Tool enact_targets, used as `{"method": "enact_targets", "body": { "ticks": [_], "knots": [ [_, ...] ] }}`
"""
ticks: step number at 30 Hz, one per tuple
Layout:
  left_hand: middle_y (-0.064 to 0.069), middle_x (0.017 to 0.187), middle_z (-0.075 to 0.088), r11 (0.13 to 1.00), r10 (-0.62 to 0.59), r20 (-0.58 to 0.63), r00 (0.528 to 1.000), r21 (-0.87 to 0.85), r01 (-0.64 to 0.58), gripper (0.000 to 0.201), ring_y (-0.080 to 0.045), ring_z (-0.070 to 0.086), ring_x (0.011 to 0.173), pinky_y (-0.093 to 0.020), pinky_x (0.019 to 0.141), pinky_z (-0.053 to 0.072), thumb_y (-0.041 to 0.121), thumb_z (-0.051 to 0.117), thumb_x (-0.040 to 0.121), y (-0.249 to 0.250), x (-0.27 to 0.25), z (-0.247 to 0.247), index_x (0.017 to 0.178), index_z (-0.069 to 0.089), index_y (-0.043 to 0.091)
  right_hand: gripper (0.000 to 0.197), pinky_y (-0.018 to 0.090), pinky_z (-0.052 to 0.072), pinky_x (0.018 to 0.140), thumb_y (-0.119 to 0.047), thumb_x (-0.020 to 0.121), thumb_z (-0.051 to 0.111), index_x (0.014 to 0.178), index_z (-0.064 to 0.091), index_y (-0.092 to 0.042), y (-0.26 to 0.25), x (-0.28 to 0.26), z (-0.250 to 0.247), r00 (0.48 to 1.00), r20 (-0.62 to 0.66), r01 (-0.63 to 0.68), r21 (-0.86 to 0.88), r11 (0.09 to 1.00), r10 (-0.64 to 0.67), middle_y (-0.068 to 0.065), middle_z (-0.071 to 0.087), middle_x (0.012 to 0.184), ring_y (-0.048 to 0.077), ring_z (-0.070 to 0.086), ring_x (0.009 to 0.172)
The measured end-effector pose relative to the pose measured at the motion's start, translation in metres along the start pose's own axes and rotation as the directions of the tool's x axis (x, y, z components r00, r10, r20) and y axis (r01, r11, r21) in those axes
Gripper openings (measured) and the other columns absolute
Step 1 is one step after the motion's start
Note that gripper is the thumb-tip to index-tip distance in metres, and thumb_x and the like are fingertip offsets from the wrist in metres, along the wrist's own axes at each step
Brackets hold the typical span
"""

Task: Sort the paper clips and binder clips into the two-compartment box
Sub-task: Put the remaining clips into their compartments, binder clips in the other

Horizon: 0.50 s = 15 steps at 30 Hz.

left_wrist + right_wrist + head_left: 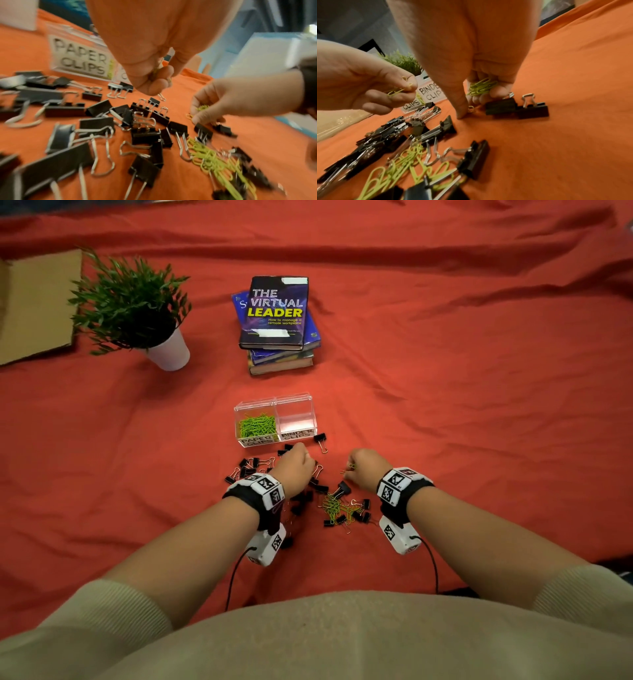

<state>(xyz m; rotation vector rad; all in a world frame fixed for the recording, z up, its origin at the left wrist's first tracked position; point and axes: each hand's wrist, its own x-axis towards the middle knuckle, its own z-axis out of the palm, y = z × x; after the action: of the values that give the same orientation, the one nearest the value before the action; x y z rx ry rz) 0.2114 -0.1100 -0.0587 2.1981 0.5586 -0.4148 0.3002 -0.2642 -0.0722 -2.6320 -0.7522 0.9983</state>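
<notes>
Both hands are down among the scattered clips on the red cloth [445, 405], and each is hoarding rather than carrying one piece at a time. The left hand [295, 465] has its fingers curled into the palm around a few lime-green wire paper clips [155, 71], with what looks like one silver wire loop poking out below the fist; it hovers just in front of the clear plastic two-compartment box [276, 419], presumably so the drop into the left cell is short. The right hand [366, 465] keeps a small bunch of green clips [481, 85] tucked under its curled fingers while the thumb presses down to the cloth beside another stray clip, so it seems to be gathering more before making the trip. The left compartment, labelled PAPER CLIPS, already holds a heap of green clips; the right one, labelled BINDER CLIPS, looks empty, so I judge the paper clips are being cleared first. The black binder clips with silver wire handles [253, 467] lie loose in front of the box and between the wrists, one [320, 440] just beside the box's right corner. A tangle of green paper clips [334, 505] remains mixed with binder clips near the right wrist. A potted plant [137, 306] and a stack of books [277, 323] sit well back.
</notes>
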Motion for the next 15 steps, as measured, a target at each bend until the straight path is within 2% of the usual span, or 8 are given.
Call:
{"method": "enact_targets", "body": {
  "ticks": [1, 3, 4, 6, 8, 10, 12, 15],
  "knots": [
    [0.000, 0.069, 0.041, 0.998, -0.029, 0.002, 1.000, -0.059, 0.029, 0.012, -0.015, 0.035, 0.055, -0.028, 0.050, 0.031, 0.018, 0.032, 0.095, -0.003, -0.002, -0.003, 0.085, 0.038, 0.014, 0.021, 0.032, 0.046, 0.066, -0.017, 0.087, 0.059, 0.068, 0.055, -0.010, -0.001, 0.001, 0.002, 1.000, 0.021, 0.001, -0.043, 0.999, 0.000, 0.017, 0.064, 0.080, 0.032, 0.063, 0.084],
    [0.001, 0.068, 0.043, 0.987, -0.072, 0.005, 0.997, -0.142, 0.072, 0.013, -0.013, 0.034, 0.051, -0.026, 0.047, 0.030, 0.015, 0.031, 0.095, -0.010, -0.003, -0.008, 0.089, 0.042, 0.013, 0.036, 0.027, 0.039, 0.052, -0.013, 0.090, 0.052, 0.056, 0.041, -0.013, -0.003, 0.003, 0.006, 0.998, 0.059, -0.005, -0.101, 0.995, 0.011, 0.008, 0.051, 0.062, 0.029, 0.056, 0.072],
    [0.000, 0.068, 0.044, 0.978, -0.094, 0.007, 0.996, -0.187, 0.093, 0.015, -0.013, 0.033, 0.048, -0.024, 0.045, 0.029, 0.013, 0.031, 0.094, -0.012, -0.004, -0.010, 0.092, 0.046, 0.013, 0.038, 0.027, 0.038, 0.052, -0.012, 0.091, 0.050, 0.055, 0.039, -0.014, -0.005, 0.002, 0.006, 0.997, 0.073, -0.003, -0.126, 0.992, 0.013, 0.006, 0.047, 0.061, 0.026, 0.053, 0.071],
    [0.000, 0.069, 0.049, 0.949, -0.140, 0.021, 0.990, -0.282, 0.141, 0.024, -0.012, 0.032, 0.044, -0.022, 0.042, 0.027, 0.008, 0.031, 0.091, -0.017, -0.002, -0.013, 0.096, 0.053, 0.015, 0.036, 0.030, 0.041, 0.062, -0.012, 0.092, 0.049, 0.058, 0.038, -0.017, -0.006, -0.002, 0.005, 0.997, 0.071, 0.004, -0.123, 0.992, 0.005, 0.007, 0.052, 0.072, 0.023, 0.051, 0.073],
    [0.001, 0.069, 0.053, 0.932, -0.161, 0.042, 0.986, -0.323, 0.165, 0.030, -0.012, 0.037, 0.046, -0.022, 0.043, 0.030, 0.003, 0.029, 0.088, -0.017, 0.000, -0.012, 0.094, 0.055, 0.016, 0.027, 0.030, 0.044, 0.067, -0.015, 0.092, 0.051, 0.066, 0.046, -0.020, -0.002, -0.005, 0.001, 0.999, 0.051, 0.006, 0.014, 1.000, -0.006, 0.006, 0.056, 0.081, 0.021, 0.052, 0.075],
    [0.001, 0.068, 0.054, 0.947, -0.133, 0.051, 0.990, -0.287, 0.142, 0.032, -0.014, 0.043, 0.052, -0.024, 0.048, 0.035, 0.002, 0.028, 0.089, -0.012, 0.002, -0.010, 0.088, 0.056, 0.016, 0.011, 0.026, 0.045, 0.063, -0.013, 0.093, 0.051, 0.083, 0.055, -0.017, 0.004, -0.008, -0.005, 0.998, 0.054, -0.023, 0.249, 0.968, 0.009, 0.001, 0.059, 0.082, 0.016, 0.054, 0.071],
    [0.000, 0.066, 0.051, 0.975, -0.079, 0.048, 0.996, -0.205, 0.087, 0.031, -0.015, 0.041, 0.052, -0.025, 0.050, 0.033, 0.008, 0.030, 0.093, -0.004, 0.003, -0.005, 0.081, 0.058, 0.016, 0.015, 0.020, 0.042, 0.052, -0.005, 0.092, 0.045, 0.093, 0.057, -0.014, 0.009, -0.011, -0.013, 0.995, 0.100, -0.072, 0.459, 0.886, 0.029, -0.001, 0.058, 0.073, 0.011, 0.051, 0.059],
    [0.001, 0.070, 0.052, 1.000, 0.001, 0.062, 0.998, 0.027, -0.003, 0.025, -0.015, 0.046, 0.059, -0.026, 0.054, 0.035, 0.020, 0.037, 0.097, 0.008, 0.004, 0.008, 0.079, 0.054, 0.015, 0.018, 0.018, 0.034, 0.038, -0.005, 0.091, 0.042, 0.086, 0.058, -0.013, 0.017, -0.019, -0.022, 0.990, 0.125, -0.126, 0.566, 0.815, 0.066, 0.000, 0.054, 0.065, 0.006, 0.046, 0.043]
  ]
}}
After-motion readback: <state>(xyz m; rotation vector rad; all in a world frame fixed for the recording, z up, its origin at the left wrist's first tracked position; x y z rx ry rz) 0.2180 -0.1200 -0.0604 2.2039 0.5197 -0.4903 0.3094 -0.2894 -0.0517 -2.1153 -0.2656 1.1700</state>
